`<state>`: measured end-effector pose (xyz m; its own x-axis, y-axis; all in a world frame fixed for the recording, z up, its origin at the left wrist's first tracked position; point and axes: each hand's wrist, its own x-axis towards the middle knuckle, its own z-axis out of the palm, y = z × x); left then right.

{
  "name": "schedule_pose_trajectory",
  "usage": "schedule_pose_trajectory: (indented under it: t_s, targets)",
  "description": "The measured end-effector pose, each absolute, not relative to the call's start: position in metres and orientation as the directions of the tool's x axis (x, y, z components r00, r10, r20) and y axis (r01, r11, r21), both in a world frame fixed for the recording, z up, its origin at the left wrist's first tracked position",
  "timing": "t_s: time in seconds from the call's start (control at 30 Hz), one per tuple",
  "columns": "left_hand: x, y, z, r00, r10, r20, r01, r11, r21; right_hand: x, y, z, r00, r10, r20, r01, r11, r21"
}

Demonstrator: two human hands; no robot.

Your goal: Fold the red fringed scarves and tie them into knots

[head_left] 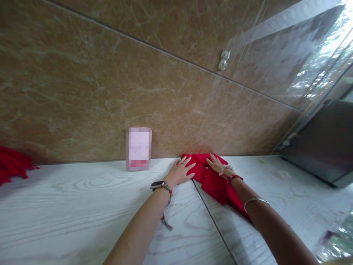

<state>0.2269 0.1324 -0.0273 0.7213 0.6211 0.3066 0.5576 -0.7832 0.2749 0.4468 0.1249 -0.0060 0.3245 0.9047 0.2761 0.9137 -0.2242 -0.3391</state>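
Together, the left hand (180,172), open at one edge, and the open right hand (217,165) rested on the folded red cloth (216,189), which lay on the white wood-grain surface (82,206) against the brown marbled wall (171,92).

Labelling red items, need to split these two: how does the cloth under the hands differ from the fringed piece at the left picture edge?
The red cloth has broad, flat, folded panels; the fringed piece shows loose strands.
Both the left hand and right hand rest on the cloth; neither touches the fringed piece.
The picture edge cuts off the fringed piece, not the cloth.
Shared: both are red.
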Motion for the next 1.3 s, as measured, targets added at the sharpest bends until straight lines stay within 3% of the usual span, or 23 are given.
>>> schedule_pose_trajectory:
  t_s: [0.13,0.3,0.6,0.73,0.83,0.93,1.03,1.13,1.3]
  targets:
    - [0.217,0.12,-0.027,0.7,0.665,0.26,0.6,-0.745,0.29,0.426,0.078,-0.009,0.274,0.946,0.173,0.934,-0.219,-0.283]
    - [0.204,0.1,-0.024,0.693,0.69,0.208,0.638,-0.721,0.27,0.393,0.02,-0.024,0.302,0.949,0.094,0.952,-0.295,-0.079]
    - [0.159,0.067,-0.018,0.672,0.718,0.18,0.682,-0.695,0.228,0.373,0.01,-0.005,0.305,0.948,0.09,0.952,-0.3,-0.059]
    - [0.104,0.043,-0.015,0.638,0.745,0.194,0.714,-0.667,0.212,0.329,0.006,0.006,0.156,0.976,0.152,0.987,-0.149,-0.053]
    - [0.043,0.025,-0.014,0.576,0.787,0.223,0.765,-0.614,0.192,0.276,0.006,0.01,-0.045,0.994,0.098,0.992,0.056,-0.111]
    - [-0.035,0.01,-0.014,0.406,0.85,0.337,0.867,-0.474,0.151,0.214,0.011,0.009,-0.199,0.978,0.058,0.955,0.207,-0.214]
    - [-0.123,-0.01,-0.011,0.087,0.864,0.496,0.974,-0.177,0.138,0.148,0.021,0.006,-0.302,0.951,0.071,0.91,0.31,-0.274]
    - [-0.197,-0.033,-0.007,-0.164,0.752,0.638,0.985,0.089,0.148,0.081,0.031,0.007,-0.41,0.906,0.103,0.854,0.421,-0.305]
    - [-0.248,-0.045,-0.006,-0.365,0.532,0.764,0.921,0.328,0.211,-0.02,0.041,0.019,-0.536,0.825,0.178,0.762,0.564,-0.317]
